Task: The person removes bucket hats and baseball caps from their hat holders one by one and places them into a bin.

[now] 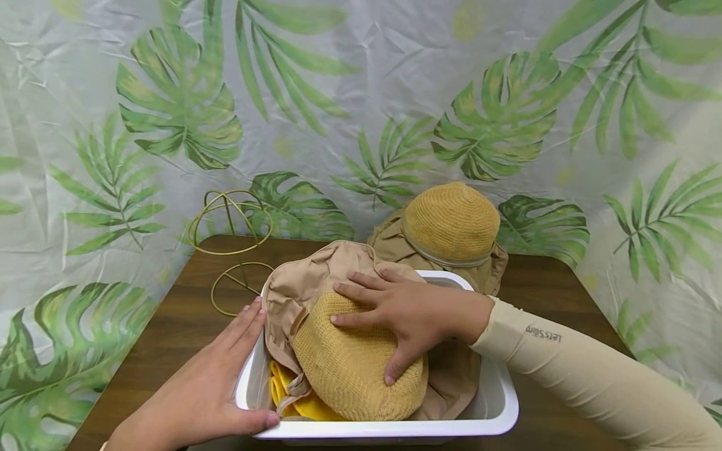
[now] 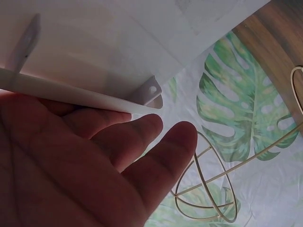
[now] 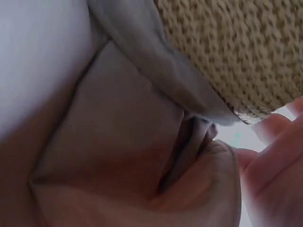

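A white plastic bin [image 1: 395, 429] stands at the table's front. In it lies a sun hat [image 1: 355, 376] with a yellow knitted crown and a tan cloth brim that spills over the bin's back edge. My right hand [image 1: 417, 313] rests on the crown and brim, fingers spread. The knit and folded brim fill most of the right wrist view, with part of that hand [image 3: 279, 165] at the right edge. My left hand [image 1: 209, 376] touches the bin's left side, fingers extended outside and thumb over the front corner. Yellow cloth [image 1: 316, 410] shows beneath the hat.
Behind the bin, a similar hat [image 1: 451, 222] sits crown up at the table's back right. A gold wire stand [image 1: 231, 252] is at the back left, close to my left fingertips. The brown wooden table [image 1: 169, 332] ends before a leaf-printed cloth backdrop [image 1: 383, 81].
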`<state>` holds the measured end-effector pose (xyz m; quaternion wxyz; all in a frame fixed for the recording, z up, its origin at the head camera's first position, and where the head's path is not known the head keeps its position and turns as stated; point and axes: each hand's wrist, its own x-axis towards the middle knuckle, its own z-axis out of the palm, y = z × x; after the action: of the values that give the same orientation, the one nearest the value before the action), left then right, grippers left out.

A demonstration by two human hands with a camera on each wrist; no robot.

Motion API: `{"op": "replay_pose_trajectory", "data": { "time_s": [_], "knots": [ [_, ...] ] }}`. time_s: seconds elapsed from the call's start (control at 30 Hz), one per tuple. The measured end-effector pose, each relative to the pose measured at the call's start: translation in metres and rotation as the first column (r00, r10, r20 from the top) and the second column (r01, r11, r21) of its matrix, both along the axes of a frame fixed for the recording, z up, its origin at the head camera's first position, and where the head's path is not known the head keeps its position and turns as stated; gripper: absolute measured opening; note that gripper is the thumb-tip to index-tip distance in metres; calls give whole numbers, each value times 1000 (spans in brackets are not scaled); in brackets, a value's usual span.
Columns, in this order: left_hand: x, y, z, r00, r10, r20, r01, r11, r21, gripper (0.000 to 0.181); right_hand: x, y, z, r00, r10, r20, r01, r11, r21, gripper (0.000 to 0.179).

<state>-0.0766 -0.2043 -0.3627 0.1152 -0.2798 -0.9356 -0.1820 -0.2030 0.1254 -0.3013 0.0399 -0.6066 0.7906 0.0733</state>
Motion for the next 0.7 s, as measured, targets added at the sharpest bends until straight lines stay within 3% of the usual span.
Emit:
{"op": "replay_pose_trajectory", "data": {
  "time_s": [0.7],
  "knots": [
    [-1,1,1,1000,1,-15,-1,1000,12,124,11,0,-14,999,26,-30,-25,999,40,104]
  ]
}}
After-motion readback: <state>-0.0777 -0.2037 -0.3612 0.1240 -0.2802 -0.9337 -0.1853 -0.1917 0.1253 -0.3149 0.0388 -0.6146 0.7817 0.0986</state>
